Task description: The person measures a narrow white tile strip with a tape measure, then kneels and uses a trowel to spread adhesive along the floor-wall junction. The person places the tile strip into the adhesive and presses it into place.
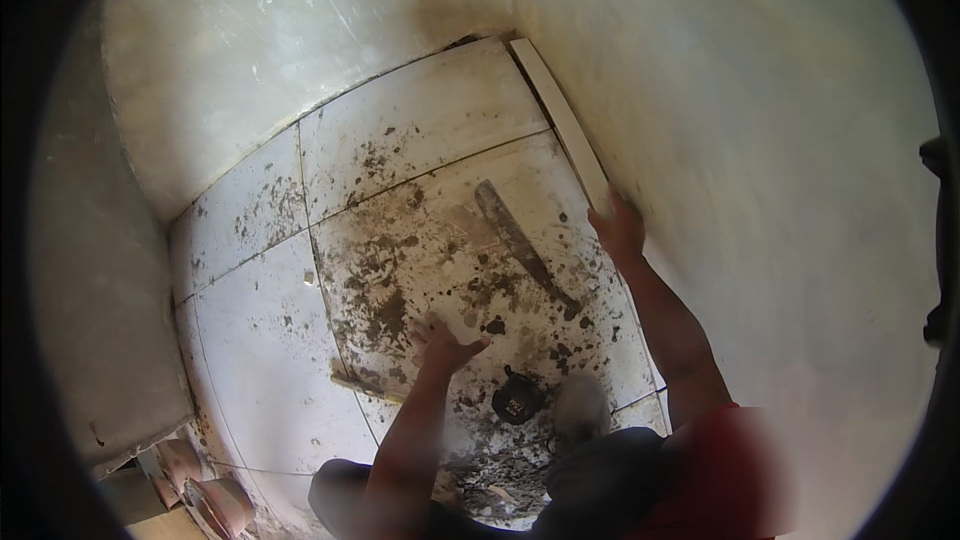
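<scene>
My right hand (620,225) grips the near part of a long pale tile strip (553,108) lying along the foot of the right wall. My left hand (440,345) is spread with fingers apart, on or just above the mud-spattered white floor tiles (420,85), holding nothing. A dark machete-like blade (510,230) lies diagonally on the tiles between my hands. A black tape measure (517,395) sits below and right of my left hand. A yellowish stick-like object (370,385) lies partly behind my left forearm.
Plastered walls (780,140) enclose the corner at the back, left and right. Reddish curved pieces (215,500) lie by a step edge at the lower left. My knees and shoe (580,405) are at the bottom, among dirt and debris.
</scene>
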### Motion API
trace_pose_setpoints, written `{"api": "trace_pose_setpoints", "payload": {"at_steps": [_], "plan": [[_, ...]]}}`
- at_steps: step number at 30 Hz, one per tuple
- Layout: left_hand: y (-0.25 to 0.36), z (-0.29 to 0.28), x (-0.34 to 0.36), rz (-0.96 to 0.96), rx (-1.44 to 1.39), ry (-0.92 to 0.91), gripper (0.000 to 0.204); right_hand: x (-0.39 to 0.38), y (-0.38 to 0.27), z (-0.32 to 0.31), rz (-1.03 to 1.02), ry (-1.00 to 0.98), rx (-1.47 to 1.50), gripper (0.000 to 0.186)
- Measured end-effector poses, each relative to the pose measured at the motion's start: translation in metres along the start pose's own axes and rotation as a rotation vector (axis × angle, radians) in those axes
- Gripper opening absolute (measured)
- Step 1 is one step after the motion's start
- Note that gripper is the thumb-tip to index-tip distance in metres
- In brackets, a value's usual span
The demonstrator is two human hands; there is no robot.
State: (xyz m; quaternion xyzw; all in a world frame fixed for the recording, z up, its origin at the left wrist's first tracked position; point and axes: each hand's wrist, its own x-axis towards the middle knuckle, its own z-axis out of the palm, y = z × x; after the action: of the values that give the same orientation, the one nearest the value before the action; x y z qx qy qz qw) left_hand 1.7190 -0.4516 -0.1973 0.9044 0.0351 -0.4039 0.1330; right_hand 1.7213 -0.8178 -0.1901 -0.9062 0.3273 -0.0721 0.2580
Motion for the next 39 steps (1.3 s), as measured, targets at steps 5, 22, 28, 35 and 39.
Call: {"api": "trace_pose_setpoints", "payload": {"at_steps": [5, 22, 28, 35, 39], "plan": [[0.044, 0.006, 0.008, -0.251, 0.002, -0.097, 0.159, 0.038, -0.008, 0.025, -0.012, 0.001, -0.064, 0.075], [0.056, 0.006, 0.008, -0.281, 0.07, -0.137, 0.164, 0.076, -0.032, 0.049, -0.05, 0.008, -0.251, 0.067], [0.054, 0.004, 0.004, -0.32, -0.03, -0.09, 0.162, 0.072, -0.027, 0.053, -0.059, 0.017, -0.374, 0.066], [0.05, 0.012, 0.011, -0.306, 0.01, -0.096, 0.162, 0.078, -0.032, 0.058, -0.017, -0.031, -0.426, 0.07], [0.048, 0.016, 0.015, -0.3, 0.056, -0.122, 0.157, 0.081, -0.036, 0.046, -0.052, -0.108, -0.456, 0.07]]}}
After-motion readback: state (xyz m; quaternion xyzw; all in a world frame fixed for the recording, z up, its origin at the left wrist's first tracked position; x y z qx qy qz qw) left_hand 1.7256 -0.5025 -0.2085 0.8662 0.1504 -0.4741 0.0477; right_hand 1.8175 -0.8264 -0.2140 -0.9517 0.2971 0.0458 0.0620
